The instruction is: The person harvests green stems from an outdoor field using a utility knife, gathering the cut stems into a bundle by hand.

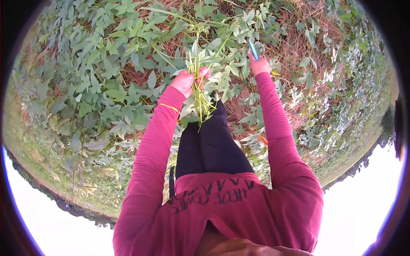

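Note:
My left hand (188, 82) is closed round a loose bunch of cut green vine stems (200, 100). The pale stem ends hang down toward my legs, and leaves and long thin stalks stick out above the fist. To the right, my right hand (259, 65) grips a slim teal knife-like tool (253, 50), which points up and slightly left; its exact kind is hard to make out. That hand is over the leafy vines (239, 68), apart from the bunch. A yellow band (168, 107) circles my left sleeve near the wrist.
Dense leafy vines (98, 85) cover the ground on the left and continue on the right. Brown dry grass (307, 47) shows between them. My legs in dark trousers (211, 149) stand among the plants. A line of trees edges the field in the distance.

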{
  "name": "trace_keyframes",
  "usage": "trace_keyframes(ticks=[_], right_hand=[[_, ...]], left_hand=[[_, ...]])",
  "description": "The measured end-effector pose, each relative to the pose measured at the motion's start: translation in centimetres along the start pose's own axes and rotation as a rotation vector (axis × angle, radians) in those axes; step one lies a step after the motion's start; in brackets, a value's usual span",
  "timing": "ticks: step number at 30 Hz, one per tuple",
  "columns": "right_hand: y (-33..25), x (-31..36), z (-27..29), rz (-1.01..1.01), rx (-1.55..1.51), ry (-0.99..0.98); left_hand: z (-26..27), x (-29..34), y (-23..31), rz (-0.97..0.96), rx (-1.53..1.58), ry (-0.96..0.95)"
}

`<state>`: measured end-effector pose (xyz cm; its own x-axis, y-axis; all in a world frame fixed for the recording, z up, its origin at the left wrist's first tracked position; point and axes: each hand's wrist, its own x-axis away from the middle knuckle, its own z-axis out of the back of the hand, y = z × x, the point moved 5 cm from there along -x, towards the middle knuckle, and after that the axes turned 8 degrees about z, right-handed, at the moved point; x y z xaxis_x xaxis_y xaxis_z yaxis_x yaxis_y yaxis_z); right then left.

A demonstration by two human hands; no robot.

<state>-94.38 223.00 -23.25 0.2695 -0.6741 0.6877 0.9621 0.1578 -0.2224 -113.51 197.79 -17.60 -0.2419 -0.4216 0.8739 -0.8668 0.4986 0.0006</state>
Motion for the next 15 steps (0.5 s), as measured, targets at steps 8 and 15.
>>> trace_keyframes(ticks=[8, 15], right_hand=[[4.6, -9.0, -2.9, -0.261, 0.098, -0.006], [-1.3, -1.3, -0.4, 0.044, 0.135, 0.025]], left_hand=[[-1.7, -1.0, -2.1, -0.033, -0.02, 0.026], [-1.6, -0.3, -2.5, -0.07, -0.024, 0.038]])
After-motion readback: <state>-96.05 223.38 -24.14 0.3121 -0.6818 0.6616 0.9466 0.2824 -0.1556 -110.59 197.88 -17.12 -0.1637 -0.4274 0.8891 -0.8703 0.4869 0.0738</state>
